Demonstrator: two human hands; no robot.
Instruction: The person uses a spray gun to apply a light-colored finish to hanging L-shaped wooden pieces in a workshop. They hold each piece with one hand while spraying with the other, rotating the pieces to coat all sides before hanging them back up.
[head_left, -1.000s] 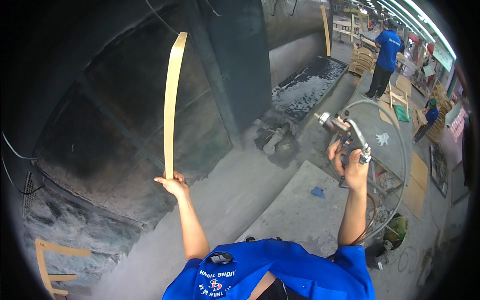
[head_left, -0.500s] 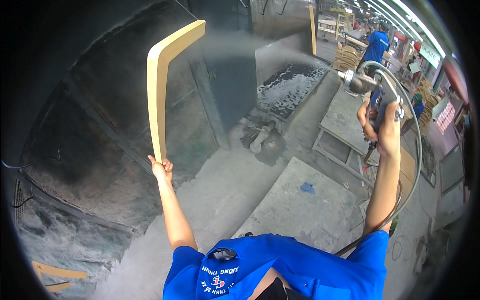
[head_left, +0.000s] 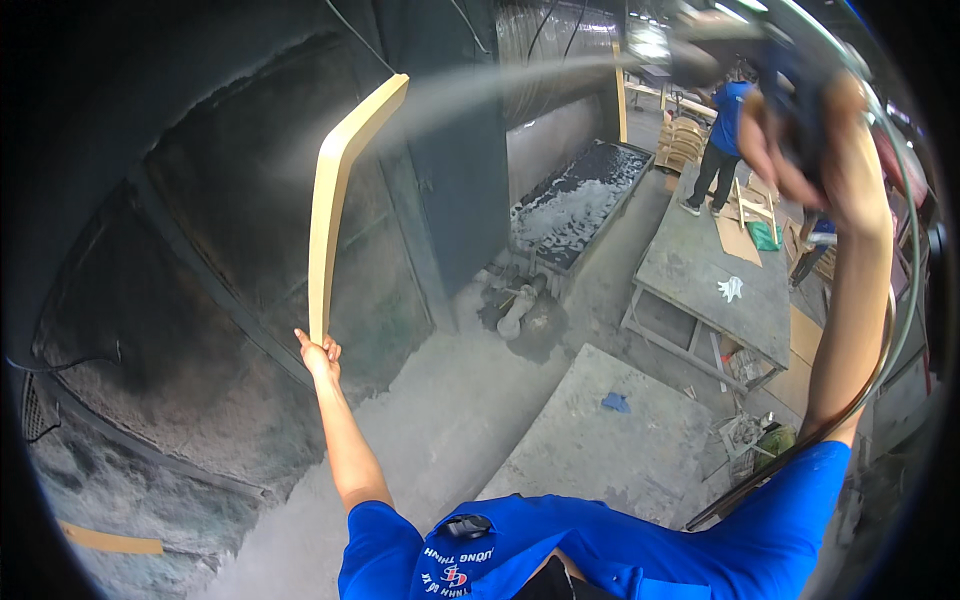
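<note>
My left hand (head_left: pixel 320 357) is closed around the lower end of a pale, bent wooden piece (head_left: pixel 326 215), which stands upright and angles to the right at its top. A thin wire or hook reaches that top end from above. Raised high at the right, my right hand (head_left: pixel 800 150) grips a spray gun (head_left: pixel 780 70), blurred by motion. A whitish spray mist (head_left: pixel 520 78) streams leftward from the gun toward the upper part of the wooden piece. From the gun a grey hose (head_left: pixel 912 250) runs down along my right arm.
Dark booth panels (head_left: pixel 230 220) stand at the left. A trough of foamy water (head_left: pixel 585 205) lies beyond. At the right is a grey table (head_left: pixel 690 270) with a white glove (head_left: pixel 730 289); nearer, a low slab (head_left: pixel 600 430) bears a blue scrap (head_left: pixel 616 402). A person in blue (head_left: pixel 728 125) stands behind.
My right hand has risen and moved right with the spray gun, spray still streaming. The wooden piece has turned somewhat and its top sits slightly lower, still in my left hand.
</note>
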